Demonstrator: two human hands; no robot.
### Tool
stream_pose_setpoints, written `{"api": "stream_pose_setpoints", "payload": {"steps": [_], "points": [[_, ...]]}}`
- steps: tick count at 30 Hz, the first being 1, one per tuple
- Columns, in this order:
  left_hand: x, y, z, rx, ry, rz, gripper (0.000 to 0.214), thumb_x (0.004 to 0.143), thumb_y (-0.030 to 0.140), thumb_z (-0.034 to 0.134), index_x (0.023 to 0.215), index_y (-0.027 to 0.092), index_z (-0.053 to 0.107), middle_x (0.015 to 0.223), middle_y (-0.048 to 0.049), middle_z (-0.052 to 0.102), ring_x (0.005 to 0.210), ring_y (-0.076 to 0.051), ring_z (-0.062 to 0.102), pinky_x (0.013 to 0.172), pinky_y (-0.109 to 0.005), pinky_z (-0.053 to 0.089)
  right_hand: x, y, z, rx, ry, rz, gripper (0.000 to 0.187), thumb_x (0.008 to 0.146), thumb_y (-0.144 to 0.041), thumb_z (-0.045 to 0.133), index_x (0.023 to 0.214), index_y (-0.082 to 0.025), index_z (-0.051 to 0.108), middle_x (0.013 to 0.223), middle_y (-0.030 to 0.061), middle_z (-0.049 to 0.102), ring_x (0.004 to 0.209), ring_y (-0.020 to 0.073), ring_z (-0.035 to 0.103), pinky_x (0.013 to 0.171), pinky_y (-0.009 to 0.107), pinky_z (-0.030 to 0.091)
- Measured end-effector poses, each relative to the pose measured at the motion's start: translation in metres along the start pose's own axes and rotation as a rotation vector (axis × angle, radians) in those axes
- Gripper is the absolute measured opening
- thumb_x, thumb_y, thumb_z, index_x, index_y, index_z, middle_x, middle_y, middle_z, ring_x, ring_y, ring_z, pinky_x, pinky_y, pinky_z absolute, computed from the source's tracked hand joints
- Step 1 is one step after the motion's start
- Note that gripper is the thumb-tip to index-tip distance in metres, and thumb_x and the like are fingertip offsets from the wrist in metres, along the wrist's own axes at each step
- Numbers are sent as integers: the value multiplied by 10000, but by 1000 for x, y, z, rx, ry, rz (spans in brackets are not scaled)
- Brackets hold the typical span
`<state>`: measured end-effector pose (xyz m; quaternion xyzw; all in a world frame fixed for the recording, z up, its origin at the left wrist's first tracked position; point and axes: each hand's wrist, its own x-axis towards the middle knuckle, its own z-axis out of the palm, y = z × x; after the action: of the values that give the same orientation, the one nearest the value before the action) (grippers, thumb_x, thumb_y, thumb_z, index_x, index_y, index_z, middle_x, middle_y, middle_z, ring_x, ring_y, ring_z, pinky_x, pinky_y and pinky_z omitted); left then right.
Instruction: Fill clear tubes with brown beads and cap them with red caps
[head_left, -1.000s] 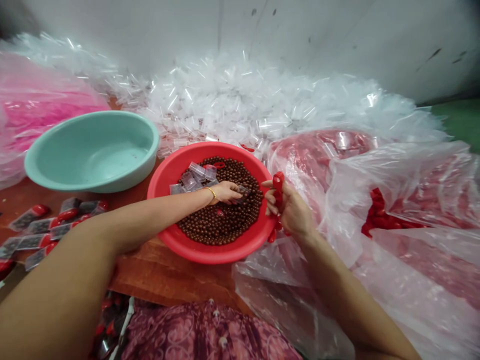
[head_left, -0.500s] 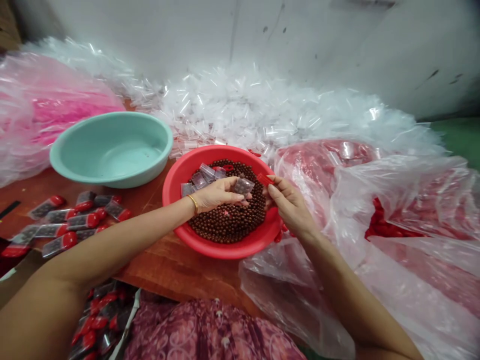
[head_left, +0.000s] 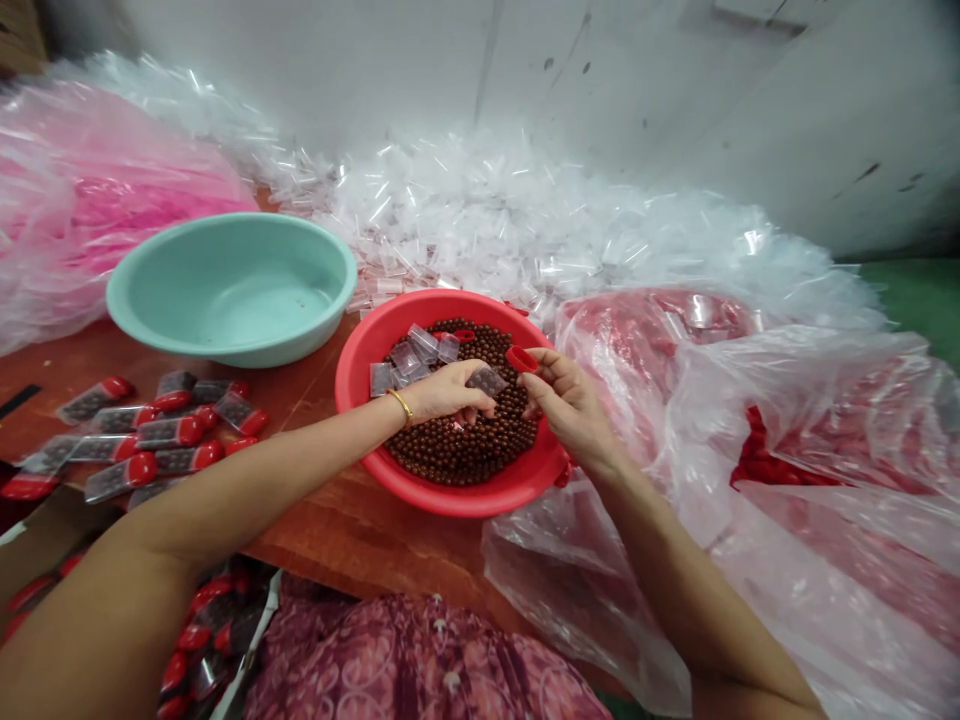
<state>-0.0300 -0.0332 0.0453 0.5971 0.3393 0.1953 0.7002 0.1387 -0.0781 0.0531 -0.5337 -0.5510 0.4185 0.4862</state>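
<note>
Over the red basin (head_left: pixel 450 502) my left hand (head_left: pixel 448 390) is closed on a clear plastic container (head_left: pixel 486 380) with dark balls inside. My right hand (head_left: pixel 566 405), at the basin's right side, pinches a red cap (head_left: pixel 520 360) between thumb and fingers. The cap is apart from the container, a little to its right. Brown round beads (head_left: pixel 442 460) fill the basin's bottom. Several clear empty containers (head_left: pixel 409 360) lie on the beads at the back left, and a red piece (head_left: pixel 464 336) lies near them.
A pale green basin (head_left: pixel 232 345) stands at the left. Filled containers with red caps (head_left: pixel 169 432) lie on the table (head_left: pixel 360 550), more in a box (head_left: pixel 217 610) below. Clear containers (head_left: pixel 480 210) are heaped behind. Plastic bags with red pieces (head_left: pixel 757 440) lie right, a pink-filled bag (head_left: pixel 135 210) far left.
The red cap in my right hand has turned, so its round opening shows. My left hand has tilted the container slightly. The whole view has shifted a little.
</note>
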Motion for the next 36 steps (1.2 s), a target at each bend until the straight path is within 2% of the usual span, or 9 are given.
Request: {"api": "stream_pose_setpoints", "payload": {"steps": [4,9,13,17,20,23,26,31,36], "points": [[-1,3,0,-47,-96,-14,136,602,115,540,711,153,467,534,29,575,455,-70,514,414,-163,399,6,-8,2,-48,-41,-10,290,659,-301,647,926,-220,572,562,-82,470,444,65,398,435,211,351],[-1,4,-2,-36,-142,-75,131,541,136,529,665,151,489,496,27,565,438,-79,504,391,-167,391,13,-6,6,-100,-208,-58,136,625,-269,618,743,-204,600,659,-36,597,562,99,499,547,241,414],[-2,4,-2,14,-193,-94,133,521,139,522,650,152,493,501,31,563,441,-80,504,389,-165,386,17,8,4,-233,-84,-72,124,653,-273,578,758,-209,594,667,-26,606,594,124,517,590,265,429],[-2,5,-1,-13,-133,-32,169,558,143,539,723,153,502,525,33,567,469,-81,516,408,-164,396,13,10,-3,-327,-90,-84,215,749,-323,539,926,-219,605,879,14,658,814,179,590,721,310,467],[-1,4,-1,-31,-95,-2,174,600,160,558,757,154,485,541,29,571,474,-81,521,416,-168,401,7,5,-4,-391,-93,-131,231,845,-351,432,927,-217,601,895,41,649,890,203,589,774,344,468],[1,2,-1,-13,-66,23,176,628,161,570,765,156,460,557,32,570,456,-71,509,421,-172,403,2,2,-2,-518,-80,-176,241,860,-374,446,965,-201,579,936,69,640,876,212,593,787,367,467],[2,-1,-1,30,-36,49,195,652,167,587,794,158,453,570,44,562,436,-61,491,423,-175,401,2,2,-2,-567,-140,-202,282,875,-364,440,1070,-196,555,969,74,649,842,207,615,775,368,488],[4,-6,1,125,65,70,225,670,177,584,871,150,489,602,61,525,430,-61,465,423,-190,398,3,6,-7,-670,-230,-383,388,897,-264,402,1275,-217,481,1182,85,619,1061,217,597,930,389,473],[6,-11,2,250,183,137,177,630,173,565,788,156,486,587,65,480,482,-80,457,458,-202,372,-3,16,-3,-954,-234,-576,535,883,-151,342,1414,-97,300,1062,171,631,925,241,622,801,416,532]]}}
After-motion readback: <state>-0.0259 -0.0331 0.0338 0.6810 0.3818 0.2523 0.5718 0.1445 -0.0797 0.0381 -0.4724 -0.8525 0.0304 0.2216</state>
